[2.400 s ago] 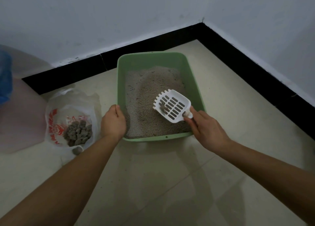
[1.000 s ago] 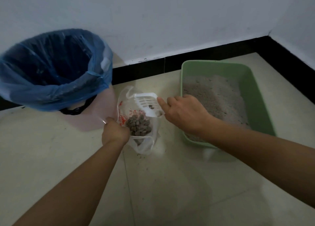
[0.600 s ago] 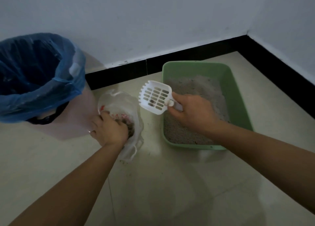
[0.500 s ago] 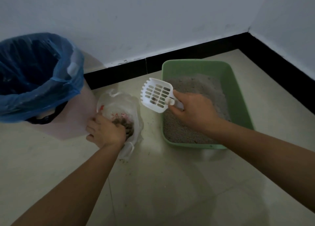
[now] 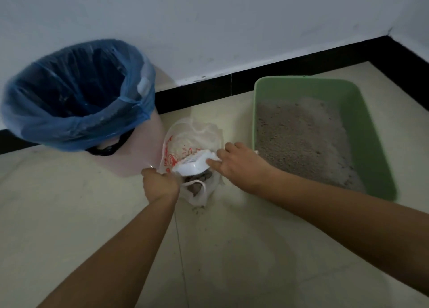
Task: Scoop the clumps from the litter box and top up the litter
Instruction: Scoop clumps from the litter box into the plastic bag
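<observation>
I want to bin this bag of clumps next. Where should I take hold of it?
Take the white plastic bag by its loop handle, drooping open at the near edge, coming from above on your side. The left hand grips the left rim; lifting both likely keeps the clumps in.

Everything around me is dim and grey, with no glare. My forearms cast faint, soft shadows on the pale tiled floor [image 5: 69, 214]. Motion blur smears my right hand [image 5: 241, 166] and the near corner of the green plastic litter box [image 5: 383, 187]. The black skirting board [image 5: 301, 63] bows with the wide lens.
</observation>
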`<state>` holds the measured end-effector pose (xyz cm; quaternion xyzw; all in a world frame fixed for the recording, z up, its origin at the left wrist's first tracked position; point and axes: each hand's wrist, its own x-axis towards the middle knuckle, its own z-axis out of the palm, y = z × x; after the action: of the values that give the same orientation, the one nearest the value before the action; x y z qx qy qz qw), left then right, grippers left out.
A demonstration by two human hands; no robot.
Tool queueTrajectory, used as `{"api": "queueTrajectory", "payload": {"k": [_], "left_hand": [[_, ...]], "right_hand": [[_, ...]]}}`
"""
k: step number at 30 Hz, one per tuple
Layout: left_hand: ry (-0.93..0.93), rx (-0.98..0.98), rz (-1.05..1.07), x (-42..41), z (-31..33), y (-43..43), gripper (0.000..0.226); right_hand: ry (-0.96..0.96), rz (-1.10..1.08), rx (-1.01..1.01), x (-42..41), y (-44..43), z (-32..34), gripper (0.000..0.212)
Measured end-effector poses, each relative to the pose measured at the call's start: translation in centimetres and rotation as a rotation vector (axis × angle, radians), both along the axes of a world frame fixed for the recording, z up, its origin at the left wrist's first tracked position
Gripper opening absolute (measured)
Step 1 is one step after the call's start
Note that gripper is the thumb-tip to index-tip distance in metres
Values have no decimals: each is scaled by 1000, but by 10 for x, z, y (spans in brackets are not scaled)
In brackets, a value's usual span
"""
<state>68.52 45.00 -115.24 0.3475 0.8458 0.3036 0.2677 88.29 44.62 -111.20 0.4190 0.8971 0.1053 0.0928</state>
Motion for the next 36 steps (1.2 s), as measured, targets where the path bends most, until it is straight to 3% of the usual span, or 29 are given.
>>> {"api": "queueTrajectory", "payload": {"k": [4,8,11,20,22,25,27,32,36], "left_hand": [[8,6,-29,4,3,1,42],[11,-4,-31,4,2,1,41],[0,-15,-31,3,2,0,41],[-4,-39,-44,0,5,-1,39],[-6,-41,-46,0,5,-1,38],[14,-52,-60,2,4,1,35],[27,-53,-67,4,5,2,35],[68,-79,-84,8,0,6,36],[392,-20,-181,34,5,9,39]], "right_hand": [[83,-103,-61,-1,3,6,54],[-23,60,-17,4,-7,-3,24],[-3,73,-31,7,-14,-8,18],[150,19,-94,17,-20,-13,48],[310,-139,-187,20,-19,-7,56],[887,-608,-579,25,-13,9,49],[1149,-770,-776,34,-10,20,48],[1245,-821,-848,67,-17,32,41],[1350,-879,-785,100,-26,42,33]]}}
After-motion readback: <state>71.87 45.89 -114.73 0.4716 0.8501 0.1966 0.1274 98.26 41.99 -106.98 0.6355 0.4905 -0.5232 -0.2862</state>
